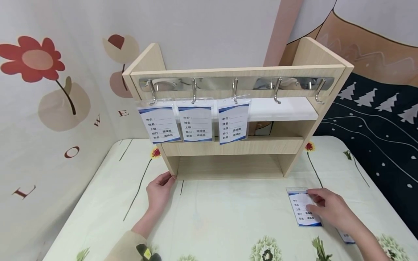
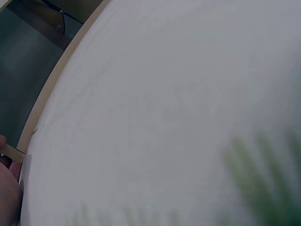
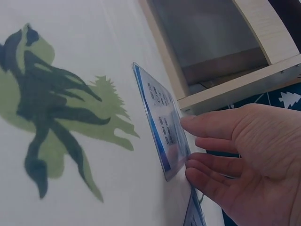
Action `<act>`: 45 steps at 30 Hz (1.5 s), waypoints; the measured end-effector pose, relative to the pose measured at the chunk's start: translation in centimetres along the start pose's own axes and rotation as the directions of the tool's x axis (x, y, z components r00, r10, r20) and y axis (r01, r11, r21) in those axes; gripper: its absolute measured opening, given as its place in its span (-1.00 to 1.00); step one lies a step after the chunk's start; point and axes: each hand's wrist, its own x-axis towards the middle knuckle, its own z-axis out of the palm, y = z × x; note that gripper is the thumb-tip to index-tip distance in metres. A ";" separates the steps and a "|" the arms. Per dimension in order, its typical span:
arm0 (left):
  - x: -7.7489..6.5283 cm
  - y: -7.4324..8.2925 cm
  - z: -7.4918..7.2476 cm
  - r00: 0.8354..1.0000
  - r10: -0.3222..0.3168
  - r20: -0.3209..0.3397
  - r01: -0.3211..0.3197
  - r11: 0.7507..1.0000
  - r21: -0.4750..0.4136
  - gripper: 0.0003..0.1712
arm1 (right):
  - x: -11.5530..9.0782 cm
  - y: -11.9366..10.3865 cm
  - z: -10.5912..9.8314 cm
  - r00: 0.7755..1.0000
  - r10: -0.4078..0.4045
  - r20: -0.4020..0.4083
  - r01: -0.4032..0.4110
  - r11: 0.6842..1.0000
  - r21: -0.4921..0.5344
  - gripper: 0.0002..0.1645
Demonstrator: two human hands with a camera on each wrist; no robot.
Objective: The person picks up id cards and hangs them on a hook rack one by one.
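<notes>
My left hand [image 1: 160,192] grips the shelf [image 1: 232,148]; my right hand [image 1: 333,208] pinches a badge [image 1: 298,207]. It reads 姓名; 部门.

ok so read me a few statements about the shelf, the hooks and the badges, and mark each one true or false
1. Three badges hang from hooks. True.
2. The left hand holds a badge. False: it grips a lower front corner of the shelf.
3. The right hand touches a fourth badge. True.
4. The metal strip carries four hooks. False: it carries five.
5. The two rightmost hooks hold no badge. True.
6. The hanging badges have red bands. False: the bands are blue.
</notes>
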 end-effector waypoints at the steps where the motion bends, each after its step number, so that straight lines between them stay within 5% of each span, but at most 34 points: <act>1: 0.0 0.0 0.0 1.000 0.001 0.001 -0.001 1.000 -0.001 -0.72 | 0.1 0.0 0.0 1.000 0.004 -0.001 -0.004 1.000 0.001 -0.38; 32: 0.0 -0.3 0.0 1.000 -0.009 -0.010 0.009 1.000 0.000 -0.71 | 3.7 0.7 -0.3 0.997 -0.079 0.019 0.078 0.996 0.046 -0.35; 45: 0.1 -0.4 0.1 0.999 0.025 -0.032 -0.025 1.000 0.011 -0.72 | 4.3 -0.1 -0.6 0.995 -0.082 0.047 0.082 0.997 0.010 -0.54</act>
